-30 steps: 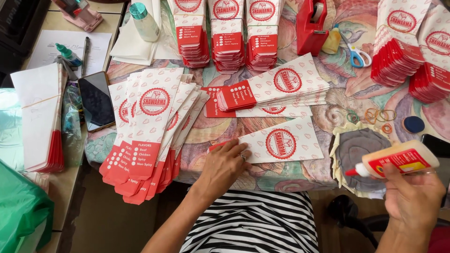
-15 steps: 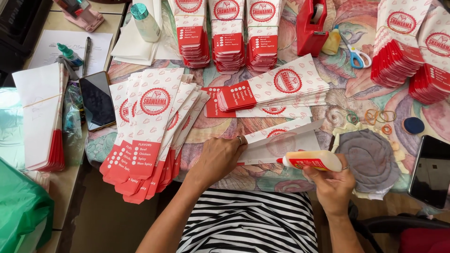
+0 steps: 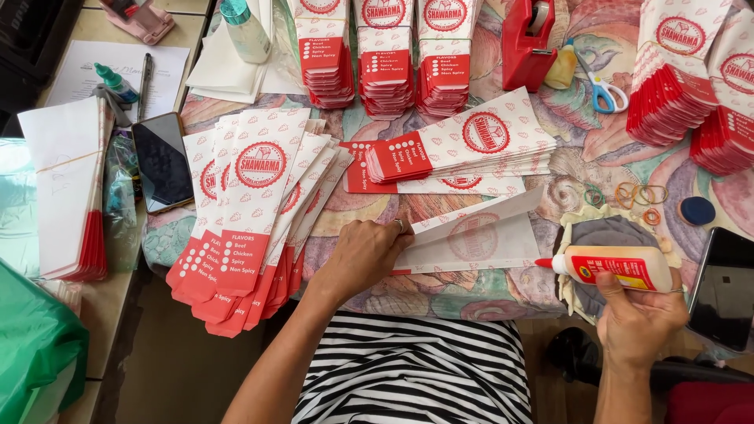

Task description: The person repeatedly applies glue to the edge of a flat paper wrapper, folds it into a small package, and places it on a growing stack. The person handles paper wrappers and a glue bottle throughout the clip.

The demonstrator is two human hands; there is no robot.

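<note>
The left hand [image 3: 369, 255] lies flat near the counter's [image 3: 440, 294] front edge, fingers pressed together on a white paper sleeve [image 3: 479, 235] turned face down, its round red seal showing faintly through. At three o'clock from it, the right hand [image 3: 640, 314] has its fingers wrapped around a white glue bottle [image 3: 616, 267] with a red-and-yellow label, red tip just off the sleeve's edge. At nine o'clock fans a pile of red-and-white sleeves [image 3: 251, 212]; at twelve o'clock another stack [image 3: 463, 149]; a red tape dispenser [image 3: 528, 43] stands beyond.
</note>
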